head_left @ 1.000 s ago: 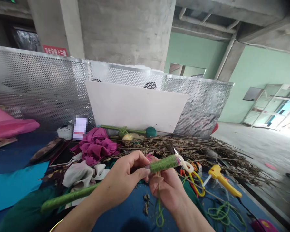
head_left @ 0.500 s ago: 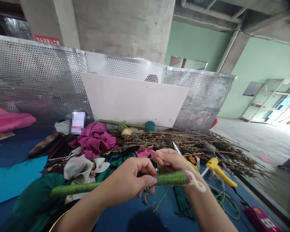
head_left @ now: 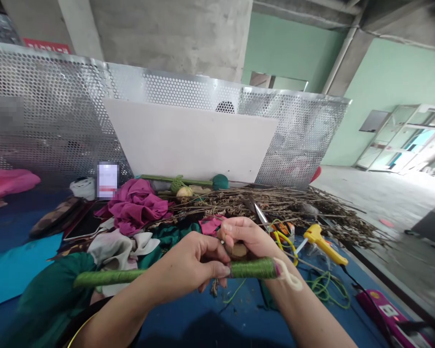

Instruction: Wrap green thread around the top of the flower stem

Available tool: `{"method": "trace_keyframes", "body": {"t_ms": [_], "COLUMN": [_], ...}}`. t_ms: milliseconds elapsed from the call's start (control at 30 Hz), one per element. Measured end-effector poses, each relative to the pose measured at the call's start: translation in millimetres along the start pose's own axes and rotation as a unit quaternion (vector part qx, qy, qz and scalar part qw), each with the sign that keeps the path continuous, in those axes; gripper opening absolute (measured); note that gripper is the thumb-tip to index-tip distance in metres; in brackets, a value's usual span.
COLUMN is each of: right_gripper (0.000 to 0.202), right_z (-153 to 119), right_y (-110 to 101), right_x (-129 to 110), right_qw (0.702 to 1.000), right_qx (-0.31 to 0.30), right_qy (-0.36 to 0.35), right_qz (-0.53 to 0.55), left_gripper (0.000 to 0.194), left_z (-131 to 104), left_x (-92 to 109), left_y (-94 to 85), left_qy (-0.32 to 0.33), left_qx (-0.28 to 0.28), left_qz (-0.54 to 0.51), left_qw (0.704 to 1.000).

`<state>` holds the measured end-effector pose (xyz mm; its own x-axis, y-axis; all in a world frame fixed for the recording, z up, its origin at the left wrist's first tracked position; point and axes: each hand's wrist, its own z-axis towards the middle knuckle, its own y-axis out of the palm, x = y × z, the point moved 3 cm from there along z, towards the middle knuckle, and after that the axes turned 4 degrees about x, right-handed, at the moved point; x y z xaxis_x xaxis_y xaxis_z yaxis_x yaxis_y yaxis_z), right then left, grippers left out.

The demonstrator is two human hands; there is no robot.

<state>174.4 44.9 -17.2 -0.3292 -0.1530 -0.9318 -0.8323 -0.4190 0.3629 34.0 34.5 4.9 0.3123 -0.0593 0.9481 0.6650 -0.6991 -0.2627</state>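
Observation:
My left hand point(head_left: 194, 263) is closed round a long stick wrapped in green thread point(head_left: 253, 268), which lies nearly level across the view. A cream cord loop point(head_left: 289, 275) and a bit of purple show at the stick's right end. Just above the stick, my right hand point(head_left: 244, 232) has its fingertips pinched together beside my left fingers. What they pinch is too small to make out. A tan, flat piece point(head_left: 238, 250) shows under the right hand's fingers. Green thread point(head_left: 235, 292) trails below the left hand, close to a small dried sprig point(head_left: 213, 288).
Dried stalks point(head_left: 329, 208) lie along the back right. Yellow-handled scissors point(head_left: 263, 215), a yellow glue gun point(head_left: 322, 244) and a purple power strip point(head_left: 387, 311) are on the right. Magenta cloth point(head_left: 139, 205), white cloth point(head_left: 110, 249) and dark green cloth point(head_left: 54, 295) are at left. A white board point(head_left: 192, 140) stands behind.
My right hand has shifted slightly left and its fingers have turned, with the tan piece now showing under them. The whole view has swung a little. My left hand still grips the stick.

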Motion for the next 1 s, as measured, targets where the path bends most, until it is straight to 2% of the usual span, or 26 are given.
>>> {"method": "trace_keyframes", "body": {"t_ms": [67,133,233,333,400,500,600,667,733,800,1000], "right_gripper": [0.034,0.031,0.030,0.030,0.029,0.032,0.038,0.039,0.037,0.033,0.027], "right_z": [-7,-16,-32,-47,-55,-63,-65,-65,-63,-62,-55], "right_y": [0,2,11,21,29,43,57,61,60,57,54], "right_x": [-10,-24,-45,-54,-56,-56,-51,-45,-38,-33,-27], "right_qw": [0.998,0.983,0.917,0.845,0.781,0.654,0.527,0.468,0.438,0.427,0.429], "right_qx": [-0.021,-0.038,-0.051,-0.034,0.002,0.056,0.092,0.112,0.111,0.102,0.101], "right_qy": [-0.006,-0.048,-0.146,-0.186,-0.202,-0.260,-0.334,-0.366,-0.378,-0.383,-0.406], "right_qz": [-0.056,-0.171,-0.367,-0.501,-0.591,-0.708,-0.776,-0.797,-0.808,-0.813,-0.800], "left_gripper": [0.010,0.010,0.007,0.012,0.014,0.015,0.018,0.018,0.017,0.018,0.023], "left_z": [1,1,1,1,1,-1,-5,-9,-14,-18,-24], "left_x": [0,2,5,7,8,11,16,20,23,24,28], "left_y": [3.4,6.6,9.3,8.6,5.0,-2.3,-9.5,-14.0,-18.3,-22.2,-28.5], "left_qy": [0.003,0.006,0.009,0.023,0.050,0.089,0.114,0.127,0.130,0.130,0.153], "left_qx": [-0.017,-0.024,-0.024,-0.011,0.026,0.095,0.142,0.164,0.185,0.204,0.226], "left_qz": [0.003,0.018,0.044,0.060,0.087,0.124,0.116,0.112,0.122,0.134,0.110], "left_qw": [1.000,1.000,0.999,0.998,0.995,0.984,0.976,0.972,0.966,0.961,0.956]}}
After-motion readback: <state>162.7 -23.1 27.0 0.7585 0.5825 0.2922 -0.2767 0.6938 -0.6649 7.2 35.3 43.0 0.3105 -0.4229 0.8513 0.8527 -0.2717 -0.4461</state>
